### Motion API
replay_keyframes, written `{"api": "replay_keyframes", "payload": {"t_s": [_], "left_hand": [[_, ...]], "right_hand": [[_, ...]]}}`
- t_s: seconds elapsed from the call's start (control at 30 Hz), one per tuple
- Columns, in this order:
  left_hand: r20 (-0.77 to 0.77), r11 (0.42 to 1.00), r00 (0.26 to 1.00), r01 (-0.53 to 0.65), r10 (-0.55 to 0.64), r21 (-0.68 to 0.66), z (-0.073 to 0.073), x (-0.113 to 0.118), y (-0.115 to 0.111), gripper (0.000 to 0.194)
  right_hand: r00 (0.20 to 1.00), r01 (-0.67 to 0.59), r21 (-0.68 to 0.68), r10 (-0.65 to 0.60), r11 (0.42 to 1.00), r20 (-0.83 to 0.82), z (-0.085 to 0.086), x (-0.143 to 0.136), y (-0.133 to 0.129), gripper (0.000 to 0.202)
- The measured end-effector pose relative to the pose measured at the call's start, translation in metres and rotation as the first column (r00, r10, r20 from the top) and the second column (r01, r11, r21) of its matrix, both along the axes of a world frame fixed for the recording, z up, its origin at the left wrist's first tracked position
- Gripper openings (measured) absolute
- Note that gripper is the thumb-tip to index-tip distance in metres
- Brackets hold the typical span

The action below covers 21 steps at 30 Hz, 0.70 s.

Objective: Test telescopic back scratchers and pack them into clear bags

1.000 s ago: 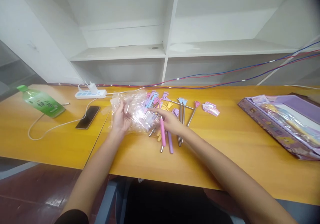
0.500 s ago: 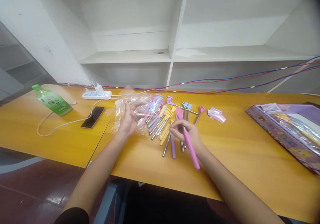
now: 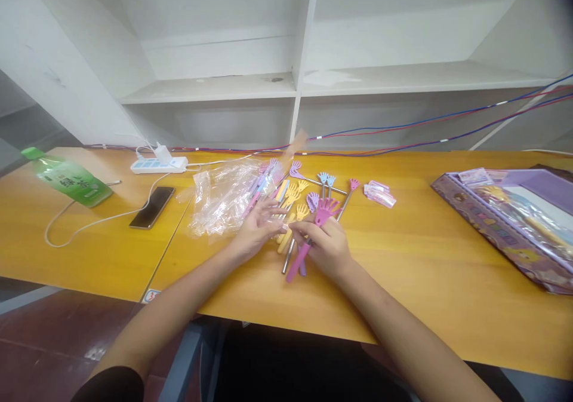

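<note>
My right hand [image 3: 329, 244] is closed round a pink back scratcher [image 3: 298, 263], its hand-shaped head showing above the fingers and its handle slanting down to the left. My left hand [image 3: 257, 229] has come close to the right fingertips. Its thumb and fingers seem to pinch a thin clear plastic sleeve [image 3: 296, 145], blurred, which rises toward the shelf. Behind the hands lie several back scratchers, among them a yellow back scratcher [image 3: 302, 212] and a blue back scratcher [image 3: 330, 181]. A crumpled clear plastic bag [image 3: 215, 196] lies left of them.
Small pink cards [image 3: 379, 194] lie right of the pile. A purple printed box [image 3: 492, 229] with wrapped items stands at the right. On the left are a phone [image 3: 152, 208], a green bottle [image 3: 71, 178] and a white power strip [image 3: 159, 164]. Cables run along the back edge.
My left hand has moved from the plastic bag toward my right hand, a clear sleeve now between them. The pink back scratcher has turned, its head now in sight. The view has shifted slightly.
</note>
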<state>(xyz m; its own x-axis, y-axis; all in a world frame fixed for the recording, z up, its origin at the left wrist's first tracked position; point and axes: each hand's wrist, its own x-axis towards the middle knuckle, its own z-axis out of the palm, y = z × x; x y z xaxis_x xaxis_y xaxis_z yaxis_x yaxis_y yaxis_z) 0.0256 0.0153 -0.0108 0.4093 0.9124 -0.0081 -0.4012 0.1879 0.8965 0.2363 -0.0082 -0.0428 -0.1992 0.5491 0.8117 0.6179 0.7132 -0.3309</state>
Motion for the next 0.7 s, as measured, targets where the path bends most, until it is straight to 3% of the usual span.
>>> {"api": "replay_keyframes", "payload": {"t_s": [0.17, 0.3, 0.37, 0.47, 0.6, 0.7], "left_hand": [[0.125, 0.987, 0.991, 0.07, -0.052, -0.143, 0.006, -0.001, -0.001, 0.042], [0.178, 0.983, 0.984, 0.025, 0.008, -0.183, 0.008, -0.003, 0.004, 0.042], [0.193, 0.983, 0.979, -0.036, 0.071, -0.179, 0.009, -0.004, 0.008, 0.037], [0.193, 0.966, 0.97, -0.099, 0.148, -0.239, 0.009, -0.005, 0.012, 0.012], [0.221, 0.936, 0.961, -0.084, 0.167, -0.341, 0.01, -0.007, 0.014, 0.032], [0.243, 0.934, 0.957, -0.067, 0.16, -0.35, 0.013, -0.007, 0.011, 0.037]], "right_hand": [[0.999, -0.041, -0.037, 0.041, 0.998, 0.013, 0.007, 0.0, 0.001, 0.012], [0.994, -0.107, -0.195, 0.11, 0.975, 0.003, 0.014, 0.008, 0.001, 0.036], [0.985, -0.159, -0.266, 0.137, 0.951, -0.101, 0.018, 0.012, -0.001, 0.039], [0.947, -0.182, -0.272, 0.094, 0.945, -0.308, 0.023, 0.014, -0.004, 0.039], [0.853, -0.215, -0.278, 0.041, 0.936, -0.521, 0.03, 0.01, -0.006, 0.038], [0.754, -0.334, -0.34, 0.033, 0.879, -0.656, 0.028, 0.006, -0.004, 0.025]]}}
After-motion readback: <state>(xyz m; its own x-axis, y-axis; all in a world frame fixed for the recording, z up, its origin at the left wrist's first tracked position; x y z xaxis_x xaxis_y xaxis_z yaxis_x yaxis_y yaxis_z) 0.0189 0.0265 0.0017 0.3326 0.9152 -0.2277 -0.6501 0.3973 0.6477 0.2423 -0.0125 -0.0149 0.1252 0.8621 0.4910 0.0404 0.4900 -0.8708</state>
